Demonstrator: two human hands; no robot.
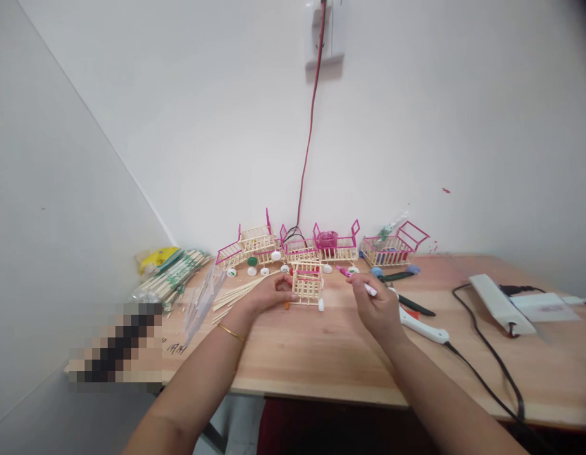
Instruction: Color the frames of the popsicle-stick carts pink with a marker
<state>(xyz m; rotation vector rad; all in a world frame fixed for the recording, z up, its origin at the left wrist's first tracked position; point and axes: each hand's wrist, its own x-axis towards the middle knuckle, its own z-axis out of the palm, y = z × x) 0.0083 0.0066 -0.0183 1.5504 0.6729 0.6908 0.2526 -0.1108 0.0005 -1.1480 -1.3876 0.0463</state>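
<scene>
The pale wooden counter point(330, 363) carries all items inspected and adjoins the wall point(217, 114). Along its far side stands a row of pink-trimmed carts point(390, 254), built of thin sticks. At far left lies a bagged stick bundle point(179, 278); to the right are a white power strip point(501, 303) and a white corded tool point(425, 325).

Both forearms reach in from the near edge, angled toward the middle. The left hand point(272, 292) is at the left side of the small stick cart point(306, 285), thumb and fingers drawn narrow on its frame. This cart is at centre, nearer than the row; whether its full weight rests on the counter cannot be determined. The right hand point(378, 309) is closed around a paintbrush point(344, 272), wrist low, the pink tip directed far and left. The tip is apart from the held cart, to its right. A container of pink paint point(327, 240) appears among the far carts.

In this inspector's judgement, the step in hand is colouring the held cart, whose sticks are largely bare. The next move calls for a steady left hold and a light stroke of the tip along a stick.
</scene>
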